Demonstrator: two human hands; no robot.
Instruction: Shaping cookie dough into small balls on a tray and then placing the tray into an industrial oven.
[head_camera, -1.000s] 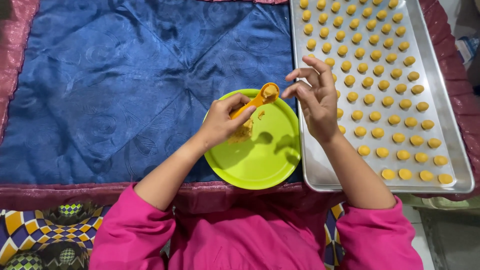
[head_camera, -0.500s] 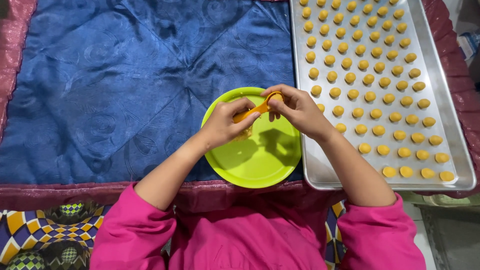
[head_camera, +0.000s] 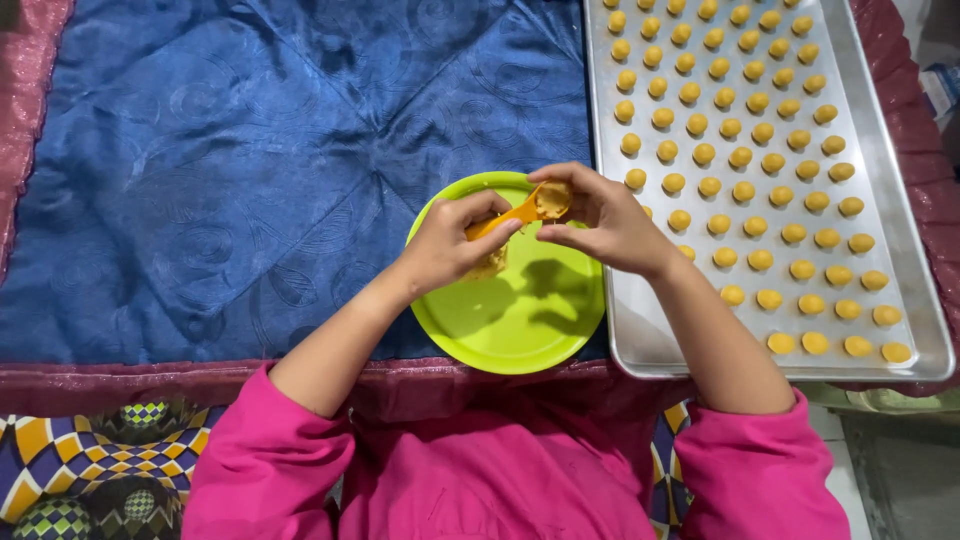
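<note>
My left hand (head_camera: 452, 243) grips the handle of an orange spoon (head_camera: 517, 212) over a lime-green plate (head_camera: 520, 320). The spoon's bowl carries a lump of yellow dough (head_camera: 552, 200). My right hand (head_camera: 605, 220) is at the spoon's bowl, with its fingertips on the dough. A bit more dough (head_camera: 490, 265) lies on the plate under my left hand. To the right sits a metal baking tray (head_camera: 640, 340) with several rows of small yellow dough balls (head_camera: 745, 158).
A quilted blue cloth (head_camera: 250, 170) with a dark red border covers the surface on the left. The tray's near-left corner touches the plate's rim. Patterned fabric (head_camera: 80, 465) lies at the lower left. My pink sleeves fill the bottom.
My right hand came back from the tray to the spoon and now pinches the dough in its bowl. The left hand with the spoon stayed over the plate.
</note>
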